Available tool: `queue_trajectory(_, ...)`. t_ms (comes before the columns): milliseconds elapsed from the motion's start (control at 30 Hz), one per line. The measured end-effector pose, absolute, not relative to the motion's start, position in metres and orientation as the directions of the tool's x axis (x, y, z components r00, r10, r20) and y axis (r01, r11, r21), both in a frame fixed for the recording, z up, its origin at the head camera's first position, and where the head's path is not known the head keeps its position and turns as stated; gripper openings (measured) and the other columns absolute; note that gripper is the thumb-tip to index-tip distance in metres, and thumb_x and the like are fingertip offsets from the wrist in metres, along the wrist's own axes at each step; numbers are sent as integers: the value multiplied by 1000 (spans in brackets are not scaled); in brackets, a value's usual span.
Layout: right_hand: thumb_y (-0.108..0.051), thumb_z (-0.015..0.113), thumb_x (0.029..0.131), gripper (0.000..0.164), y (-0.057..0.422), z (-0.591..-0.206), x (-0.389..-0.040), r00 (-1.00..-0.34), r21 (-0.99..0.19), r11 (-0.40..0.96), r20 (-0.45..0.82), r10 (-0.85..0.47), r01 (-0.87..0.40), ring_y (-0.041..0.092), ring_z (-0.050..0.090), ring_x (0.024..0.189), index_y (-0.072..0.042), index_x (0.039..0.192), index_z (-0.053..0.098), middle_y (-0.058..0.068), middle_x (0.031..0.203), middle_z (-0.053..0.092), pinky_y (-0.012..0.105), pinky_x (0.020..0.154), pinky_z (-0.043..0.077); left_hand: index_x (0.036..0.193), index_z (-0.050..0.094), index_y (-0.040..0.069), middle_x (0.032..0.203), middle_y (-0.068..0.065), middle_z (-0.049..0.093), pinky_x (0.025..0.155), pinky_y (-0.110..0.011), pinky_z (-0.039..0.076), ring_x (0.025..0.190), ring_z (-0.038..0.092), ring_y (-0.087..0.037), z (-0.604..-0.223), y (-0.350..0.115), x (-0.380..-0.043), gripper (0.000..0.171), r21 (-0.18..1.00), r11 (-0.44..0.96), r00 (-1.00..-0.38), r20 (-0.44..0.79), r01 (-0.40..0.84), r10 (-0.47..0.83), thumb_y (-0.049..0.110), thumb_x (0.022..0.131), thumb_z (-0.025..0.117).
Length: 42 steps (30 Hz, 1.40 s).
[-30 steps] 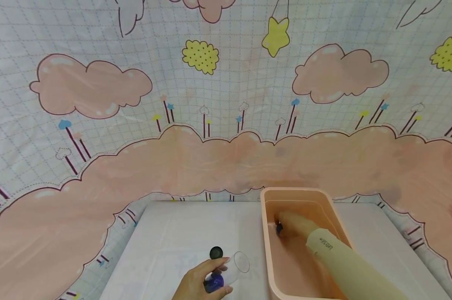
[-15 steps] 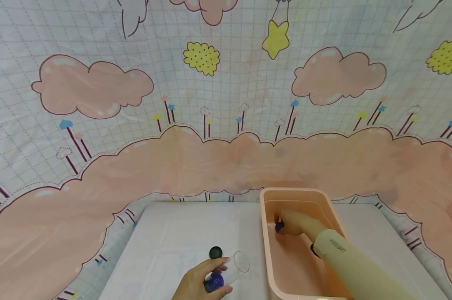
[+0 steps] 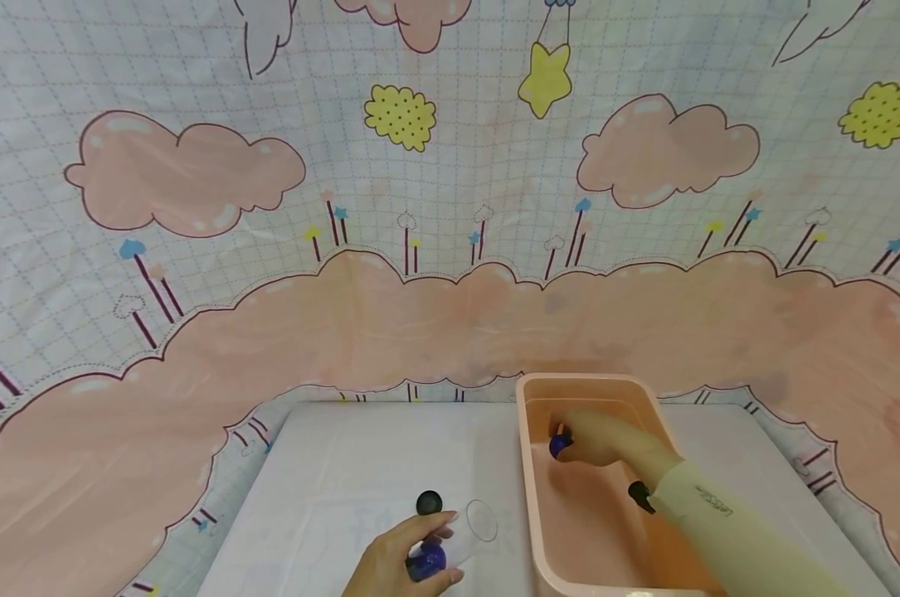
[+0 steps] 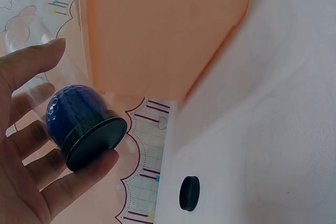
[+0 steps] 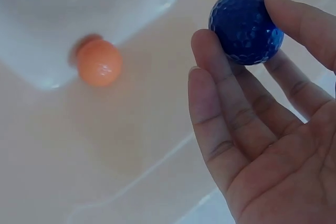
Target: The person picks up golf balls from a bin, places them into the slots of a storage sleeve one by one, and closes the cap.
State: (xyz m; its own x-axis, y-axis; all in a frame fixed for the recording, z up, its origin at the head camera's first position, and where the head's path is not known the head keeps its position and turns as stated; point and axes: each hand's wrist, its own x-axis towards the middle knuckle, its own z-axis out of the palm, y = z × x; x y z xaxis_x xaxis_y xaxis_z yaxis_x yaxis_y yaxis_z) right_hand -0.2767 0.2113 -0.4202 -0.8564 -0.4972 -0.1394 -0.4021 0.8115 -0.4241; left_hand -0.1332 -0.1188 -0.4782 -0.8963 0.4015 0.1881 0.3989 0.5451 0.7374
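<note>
My left hand (image 3: 408, 551) grips a clear tube (image 3: 482, 522) lying tilted, its round open-looking rim toward the bin. A blue golf ball (image 4: 76, 108) sits inside the tube, against the black end cap (image 4: 97, 144). My right hand (image 3: 591, 437) reaches into the peach plastic bin (image 3: 535, 531). Between thumb and fingertips it pinches another blue golf ball (image 5: 245, 27), held over the bin floor near the far left corner. An orange ball (image 5: 100, 63) shows below it in the right wrist view.
A loose black cap (image 3: 430, 503) lies on the white table (image 3: 375, 448) just beyond my left hand. Behind the table hangs a patterned cloth (image 3: 450, 323) with clouds. The bin's raised left wall stands between the two hands.
My right hand has lifted slightly and drawn a little to the right with the blue golf ball, which shows more fully now. My left hand and the tube stay in place.
</note>
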Motion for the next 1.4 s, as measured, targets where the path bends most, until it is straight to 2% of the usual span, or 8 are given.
queue_trajectory(267,-17,73,85,25,216,-400,-264,-839,-449,775,-94,-535,-444,17,60,86,-10,106,61,4,98,65,36,76,53,133,57,27,107,12,67,70,-22,54,95,62,0,-479,-119,-133,59,737,544,-896,193,401,399,51,81,72)
queue_trajectory(567,-22,72,87,21,223,-383,-249,-835,-498,740,-54,-548,-453,16,57,85,-15,103,62,-3,93,63,31,75,50,132,57,29,107,12,67,71,-22,54,94,62,0,-479,-118,-133,57,736,542,-897,208,406,390,51,82,72)
queue_trajectory(767,-29,74,86,24,226,-375,-240,-840,-525,735,-68,-539,-429,14,58,88,-20,104,62,-7,95,64,27,75,52,132,56,33,108,11,67,71,-21,55,95,62,0,-478,-116,-133,56,748,534,-899,194,394,392,50,82,72)
queue_trajectory(1000,-33,75,84,25,227,-366,-224,-836,-524,718,-22,-548,-457,12,60,87,-22,103,62,-10,95,64,26,75,53,133,57,27,108,11,67,73,-24,56,96,62,-2,-477,-115,-134,57,750,542,-902,167,379,399,49,83,72)
queue_trajectory(1167,-39,75,83,27,225,-360,-211,-849,-530,726,-23,-529,-438,10,60,83,-25,103,62,-13,94,64,22,73,52,134,57,26,108,8,67,72,-19,55,96,62,-2,-478,-115,-134,57,762,526,-899,162,376,407,49,83,71)
queue_trajectory(1400,-36,72,86,26,220,-355,-190,-867,-590,699,4,-499,-405,9,60,77,-24,107,61,-11,96,64,22,69,52,133,55,35,109,8,67,71,-16,54,95,62,-3,-478,-113,-134,55,777,519,-901,139,356,410,51,83,70)
